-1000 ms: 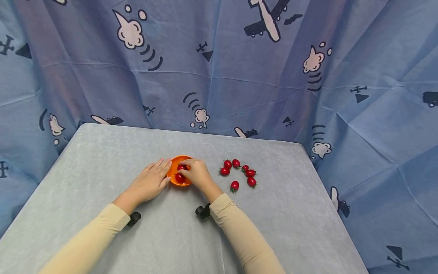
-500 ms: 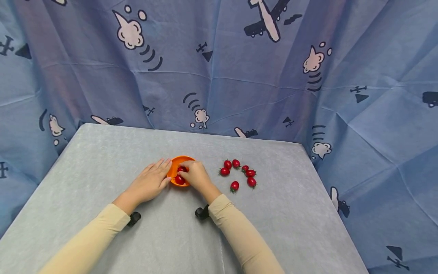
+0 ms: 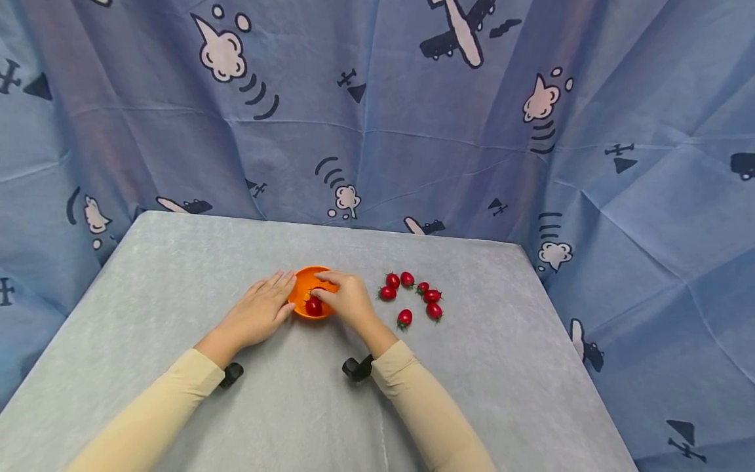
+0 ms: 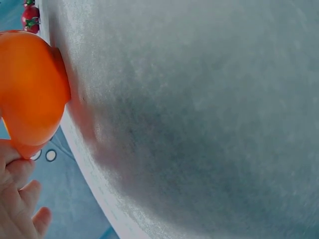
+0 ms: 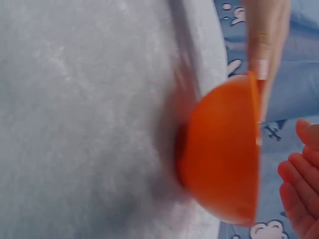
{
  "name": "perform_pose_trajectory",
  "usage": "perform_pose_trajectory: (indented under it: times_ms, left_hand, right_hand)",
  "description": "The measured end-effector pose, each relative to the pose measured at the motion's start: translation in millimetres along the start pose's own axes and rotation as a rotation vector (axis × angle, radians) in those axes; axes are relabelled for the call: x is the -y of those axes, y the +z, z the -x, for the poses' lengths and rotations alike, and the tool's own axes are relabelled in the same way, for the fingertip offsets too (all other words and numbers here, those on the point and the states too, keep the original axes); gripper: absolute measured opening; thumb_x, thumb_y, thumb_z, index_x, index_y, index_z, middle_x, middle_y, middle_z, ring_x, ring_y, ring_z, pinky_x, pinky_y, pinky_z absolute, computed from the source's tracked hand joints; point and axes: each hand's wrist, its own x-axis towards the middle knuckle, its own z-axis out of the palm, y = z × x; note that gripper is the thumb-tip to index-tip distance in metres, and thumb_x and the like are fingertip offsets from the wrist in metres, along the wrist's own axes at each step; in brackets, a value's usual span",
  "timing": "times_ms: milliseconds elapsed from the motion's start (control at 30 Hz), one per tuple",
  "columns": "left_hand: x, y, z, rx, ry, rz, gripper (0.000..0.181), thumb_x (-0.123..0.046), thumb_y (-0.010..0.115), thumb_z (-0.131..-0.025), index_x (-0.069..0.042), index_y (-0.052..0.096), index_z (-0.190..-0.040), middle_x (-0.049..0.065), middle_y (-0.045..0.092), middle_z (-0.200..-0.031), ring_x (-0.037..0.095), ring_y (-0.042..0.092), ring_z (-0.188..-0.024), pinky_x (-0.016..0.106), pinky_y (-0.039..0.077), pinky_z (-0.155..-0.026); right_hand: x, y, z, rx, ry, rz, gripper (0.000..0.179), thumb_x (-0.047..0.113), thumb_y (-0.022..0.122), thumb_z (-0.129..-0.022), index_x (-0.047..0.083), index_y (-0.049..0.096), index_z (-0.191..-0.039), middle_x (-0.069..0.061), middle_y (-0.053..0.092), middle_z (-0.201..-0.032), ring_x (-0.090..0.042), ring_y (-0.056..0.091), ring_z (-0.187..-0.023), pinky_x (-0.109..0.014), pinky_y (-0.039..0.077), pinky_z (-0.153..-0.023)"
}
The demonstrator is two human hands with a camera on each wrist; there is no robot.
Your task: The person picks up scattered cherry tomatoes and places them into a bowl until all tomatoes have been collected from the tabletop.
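An orange bowl (image 3: 302,282) stands on the table with red cherry tomatoes (image 3: 314,306) inside, partly covered by my right hand. My left hand (image 3: 265,308) lies along the bowl's left side, fingers extended, fingertips and thumb at the rim. In the left wrist view, fingers of the left hand (image 4: 20,194) meet the edge of the bowl (image 4: 30,84). My right hand (image 3: 350,305) hovers over the bowl's right side, its thumb and fingers parted. The right wrist view shows the right hand (image 5: 304,184) beside the bowl (image 5: 219,154), with nothing between its visible fingers.
Several more cherry tomatoes (image 3: 432,296) with green stems lie loose on the table to the right of the bowl. One tomato (image 3: 404,318) sits nearer the front. A blue patterned curtain (image 3: 377,131) hangs behind the grey-covered table (image 3: 501,367).
My right hand has let go of a tomato in the bowl; its fingers have spread and it has shifted slightly right. The left hand has stayed at the rim.
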Motion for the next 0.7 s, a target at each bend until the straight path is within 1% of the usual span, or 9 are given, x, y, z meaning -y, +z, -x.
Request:
perform_pose_trajectory:
  times_ms: [133,300,400,467,600,700]
  left_hand:
    - [-0.4,-0.5,-0.3,-0.003,0.002,-0.001,0.058,-0.034,0.041,-0.098,-0.004,0.028,-0.146,0.009,0.024,-0.153,0.029,0.018,-0.142,0.05,0.016,-0.114]
    - [-0.8,-0.7,-0.4,0.0,0.004,0.009,0.058,-0.033,0.042,-0.098,-0.004,0.028,-0.145,0.01,0.023,-0.153,0.03,0.017,-0.142,0.05,0.016,-0.114]
    - [-0.5,0.0,-0.5,0.004,0.005,0.011,0.058,-0.032,0.042,-0.098,-0.003,0.027,-0.145,0.01,0.023,-0.153,0.03,0.017,-0.142,0.05,0.016,-0.114]
    - [-0.6,0.4,-0.5,0.007,0.007,0.013,0.058,-0.033,0.042,-0.097,-0.003,0.027,-0.145,0.01,0.023,-0.153,0.03,0.016,-0.142,0.05,0.016,-0.114]
    - [-0.8,0.3,-0.4,0.008,0.01,0.013,0.059,-0.033,0.043,-0.097,-0.003,0.027,-0.145,0.01,0.022,-0.154,0.03,0.016,-0.142,0.05,0.016,-0.114]
    - [-0.6,-0.2,-0.3,0.006,0.01,0.007,0.058,-0.032,0.043,-0.097,-0.003,0.027,-0.145,0.01,0.022,-0.154,0.03,0.016,-0.142,0.05,0.016,-0.114]
  right_hand:
    - [-0.9,-14.8,8.3,-0.033,0.033,-0.086,0.033,0.02,0.075,-0.078,0.009,0.07,-0.109,-0.006,0.069,-0.109,-0.019,0.063,-0.107,-0.032,0.05,-0.092]
    - [-8.4,-33.8,19.3,-0.097,0.055,-0.121,0.032,0.02,0.076,-0.077,0.009,0.071,-0.107,-0.004,0.07,-0.105,-0.019,0.065,-0.1,-0.036,0.054,-0.084]
    - [-18.5,-43.5,25.6,-0.147,0.085,-0.128,0.03,0.021,0.076,-0.077,0.011,0.072,-0.105,-0.003,0.071,-0.102,-0.019,0.065,-0.096,-0.037,0.055,-0.08]
    - [-26.5,-49.3,30.6,-0.178,0.112,-0.143,0.03,0.022,0.076,-0.076,0.011,0.073,-0.104,-0.003,0.071,-0.101,-0.02,0.065,-0.095,-0.037,0.055,-0.08]
    - [-42.2,-59.5,42.3,-0.238,0.162,-0.179,0.031,0.022,0.077,-0.075,0.012,0.073,-0.104,-0.002,0.071,-0.1,-0.022,0.065,-0.094,-0.041,0.055,-0.08]
    - [-51.9,-67.1,51.8,-0.269,0.204,-0.207,0.031,0.022,0.078,-0.074,0.014,0.073,-0.103,-0.001,0.071,-0.102,-0.019,0.064,-0.097,-0.041,0.054,-0.083]
